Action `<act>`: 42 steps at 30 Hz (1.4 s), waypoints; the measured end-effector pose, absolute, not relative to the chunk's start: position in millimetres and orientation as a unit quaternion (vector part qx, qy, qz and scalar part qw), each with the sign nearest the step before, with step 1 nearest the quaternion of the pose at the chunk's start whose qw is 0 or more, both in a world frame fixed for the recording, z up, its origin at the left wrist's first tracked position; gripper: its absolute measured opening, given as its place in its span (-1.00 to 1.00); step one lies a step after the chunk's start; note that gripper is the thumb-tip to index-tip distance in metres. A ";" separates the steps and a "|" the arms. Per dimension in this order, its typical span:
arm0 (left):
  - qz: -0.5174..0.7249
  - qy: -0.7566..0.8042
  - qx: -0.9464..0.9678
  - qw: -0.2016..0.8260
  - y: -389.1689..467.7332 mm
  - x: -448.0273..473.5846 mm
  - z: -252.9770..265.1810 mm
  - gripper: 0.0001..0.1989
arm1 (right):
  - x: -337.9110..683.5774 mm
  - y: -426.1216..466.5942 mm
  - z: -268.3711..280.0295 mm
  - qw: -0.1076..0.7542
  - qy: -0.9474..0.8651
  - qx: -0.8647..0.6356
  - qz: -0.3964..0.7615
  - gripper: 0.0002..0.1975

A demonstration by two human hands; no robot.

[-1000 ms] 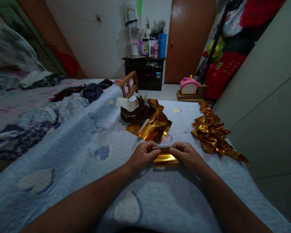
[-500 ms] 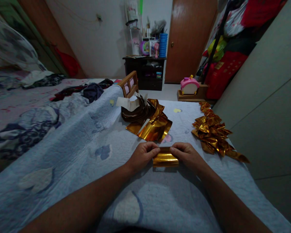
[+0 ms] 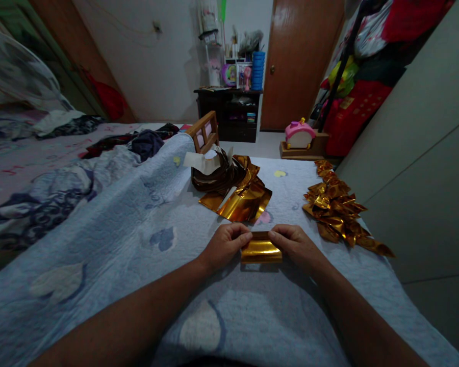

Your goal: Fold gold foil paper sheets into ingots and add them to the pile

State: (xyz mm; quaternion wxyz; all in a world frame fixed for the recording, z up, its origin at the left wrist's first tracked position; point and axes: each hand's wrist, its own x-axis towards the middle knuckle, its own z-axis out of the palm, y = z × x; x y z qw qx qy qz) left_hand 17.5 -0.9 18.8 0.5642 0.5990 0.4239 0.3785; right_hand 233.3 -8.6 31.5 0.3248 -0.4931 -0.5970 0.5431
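A small sheet of shiny gold foil paper [image 3: 261, 251] is pinched between both hands, just above the bedspread. My left hand [image 3: 227, 242] grips its upper left corner between thumb and fingers. At the upper right corner, my right hand [image 3: 291, 241] pinches it the same way. The sheet's top edge curls over toward me. Just beyond the hands lies a loose stack of gold foil paper [image 3: 247, 201], with brown and whitish backs showing. To the right, folded gold foil pieces [image 3: 334, 206] lie heaped in a long row.
A light blue quilted bedspread [image 3: 137, 285] lies under everything, raised in a ridge on the left. Crumpled clothes [image 3: 147, 145] lie beyond that ridge. A wooden bed rail [image 3: 204, 131] stands behind the stack. Along the right runs a pale cabinet front [image 3: 416, 204].
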 end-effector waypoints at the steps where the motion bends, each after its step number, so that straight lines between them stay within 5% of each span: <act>1: 0.379 0.424 0.599 0.564 -0.9 17.5 18.7 -0.68 | 233.3 -8.7 31.7 0.326 -0.597 -0.492 0.543 -0.59; 22: 0.385 0.425 0.618 0.538 -1.0 14.9 18.5 -0.68 | 233.7 -8.8 31.9 0.326 -0.603 -0.484 0.544 -0.57; 42: 0.388 0.441 0.621 0.519 0.3 12.8 13.5 -0.69 | 235.5 -6.9 31.6 0.337 -0.588 -0.500 0.539 -0.77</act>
